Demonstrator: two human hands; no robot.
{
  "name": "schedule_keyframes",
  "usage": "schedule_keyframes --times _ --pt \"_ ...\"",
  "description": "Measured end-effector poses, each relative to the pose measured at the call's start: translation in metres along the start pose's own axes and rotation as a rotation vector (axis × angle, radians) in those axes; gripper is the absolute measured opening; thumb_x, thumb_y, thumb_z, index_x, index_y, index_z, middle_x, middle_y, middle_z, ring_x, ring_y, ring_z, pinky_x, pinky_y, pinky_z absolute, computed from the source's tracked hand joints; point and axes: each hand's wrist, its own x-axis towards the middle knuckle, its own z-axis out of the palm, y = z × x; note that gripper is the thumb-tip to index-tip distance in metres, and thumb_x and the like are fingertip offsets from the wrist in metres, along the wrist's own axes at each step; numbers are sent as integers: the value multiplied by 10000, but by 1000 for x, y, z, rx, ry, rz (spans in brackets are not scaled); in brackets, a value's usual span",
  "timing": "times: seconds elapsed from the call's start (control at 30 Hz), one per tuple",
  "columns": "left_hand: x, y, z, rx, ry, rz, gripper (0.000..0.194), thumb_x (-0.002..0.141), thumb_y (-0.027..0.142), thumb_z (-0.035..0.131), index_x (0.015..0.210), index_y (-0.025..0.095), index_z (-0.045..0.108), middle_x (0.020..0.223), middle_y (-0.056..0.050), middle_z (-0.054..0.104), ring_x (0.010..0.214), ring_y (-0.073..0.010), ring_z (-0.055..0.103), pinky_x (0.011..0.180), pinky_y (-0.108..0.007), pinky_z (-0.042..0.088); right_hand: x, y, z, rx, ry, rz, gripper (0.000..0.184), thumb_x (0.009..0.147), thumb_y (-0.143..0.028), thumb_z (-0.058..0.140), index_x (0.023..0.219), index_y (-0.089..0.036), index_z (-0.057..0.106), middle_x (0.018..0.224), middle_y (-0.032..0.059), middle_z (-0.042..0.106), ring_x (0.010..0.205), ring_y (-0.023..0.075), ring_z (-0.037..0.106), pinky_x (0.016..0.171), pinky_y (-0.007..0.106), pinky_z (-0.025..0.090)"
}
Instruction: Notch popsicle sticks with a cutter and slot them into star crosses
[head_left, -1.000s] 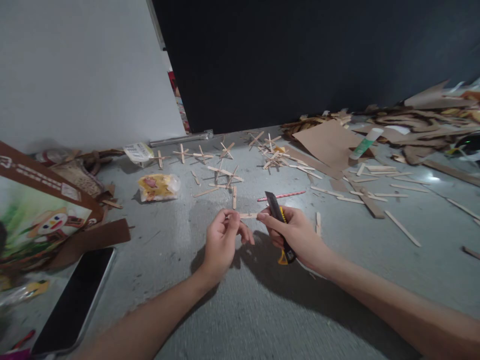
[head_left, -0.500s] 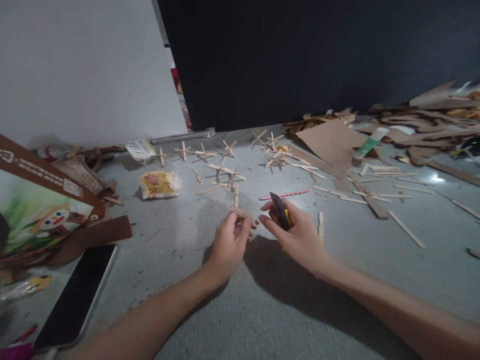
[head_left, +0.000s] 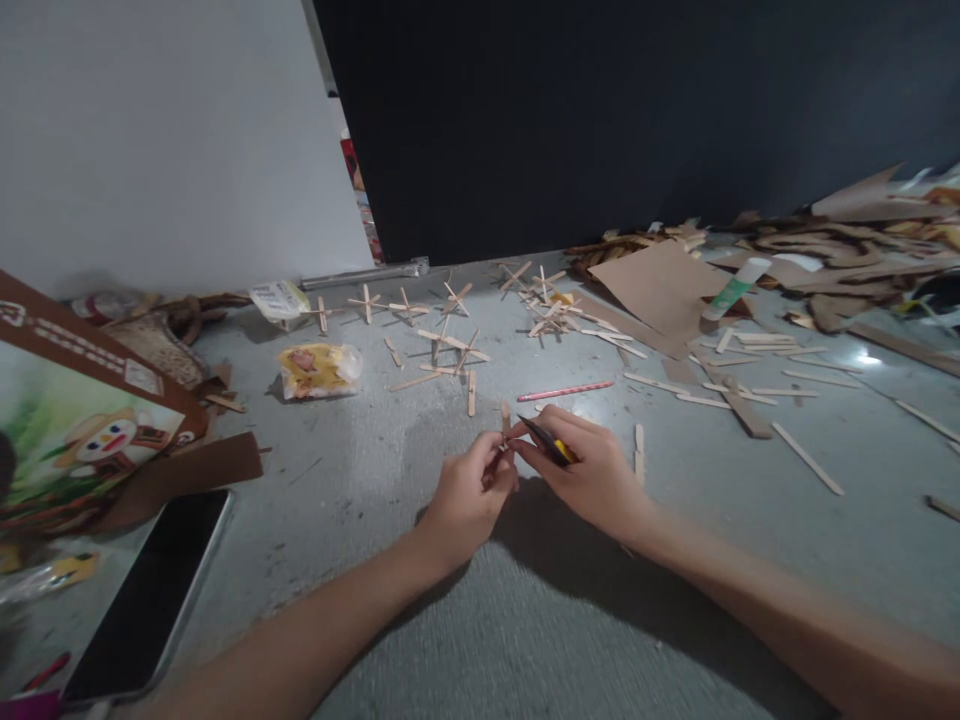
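My left hand (head_left: 472, 492) is closed on a short wooden craft stick (head_left: 505, 418), which points up and away from the fingers. My right hand (head_left: 589, 465) is wrapped round a black and yellow utility knife (head_left: 551, 440), its dark end pointing up and left. The right thumb and index fingertips meet the left fingertips at the stick, and the exact contact is hidden. Just beyond the hands lies a red patterned pencil (head_left: 564, 391). Several small crossed craft-stick pieces (head_left: 455, 345) stand farther off on the grey floor.
Loose craft sticks (head_left: 806, 457) and a glue stick (head_left: 736, 288) lie to the right, beside a cardboard sheet (head_left: 652, 290). At left are a phone (head_left: 150, 595), a printed box (head_left: 90, 420) and a yellow snack packet (head_left: 319, 371). A dark panel (head_left: 637, 120) closes off the back.
My right hand has moved left and down to meet my left hand, and the knife has tilted lower. The craft stick has turned from lying sideways to pointing away from me.
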Motion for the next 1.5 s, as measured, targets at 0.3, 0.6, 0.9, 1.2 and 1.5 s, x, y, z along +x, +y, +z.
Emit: schedule_keyframes --times 0.3,0.6,0.9,1.2,1.5 --pt "-1 -1 -1 144 19 55 210 960 313 511 1055 174 635 749 17 611 672 -141 546 659 -256 411 4 2 -2 -44 -58 21 166 1022 -234 593 860 -218 627 774 7 610 682 153 592 638 261 433" --pt "-3 -2 0 219 1 47 255 983 277 490 1146 169 654 753 8 632 672 -153 566 667 -264 424 5 5 -2 -57 -144 77 157 1036 -234 536 886 -227 582 860 44 659 745 186 628 688 282 454" --pt "-3 -6 1 191 37 55 232 992 275 493 1158 182 625 796 2 673 693 -152 594 672 -262 431 2 2 6 -28 -155 158 127 1032 -248 494 923 -228 555 904 77 681 796 217 657 690 299 465" --pt "-2 0 2 -20 46 28 263 1028 460 497 1007 204 551 725 12 631 582 -122 524 572 -249 397 7 -12 -8 67 -91 336 195 999 -398 551 909 -229 583 815 46 711 726 204 668 677 307 473" --pt "-1 1 -2 17 170 51 317 1023 495 553 1123 195 533 645 50 595 572 -132 557 595 -262 427 2 -28 -19 166 -314 376 255 1076 -384 415 882 -246 505 650 -26 605 480 125 565 493 252 405"
